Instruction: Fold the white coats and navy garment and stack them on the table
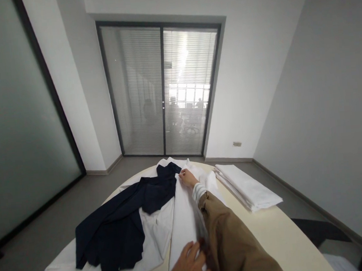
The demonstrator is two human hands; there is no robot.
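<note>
Tabletop (pixel 270 237) partly under white cloth (pixel 183 206)

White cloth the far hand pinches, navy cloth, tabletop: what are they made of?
White cloth: matte fabric, maybe cotton or a blend; it lies in soft folds without shine.
Navy cloth: also matte fabric, fibre unclear; it lies limp and creased.
Tabletop: smooth, pale cream, probably laminate or painted board; even colour, no grain showing.

The left hand (pixel 189 267), cut off by the bottom edge, hides some white cloth (pixel 185 218).
</note>
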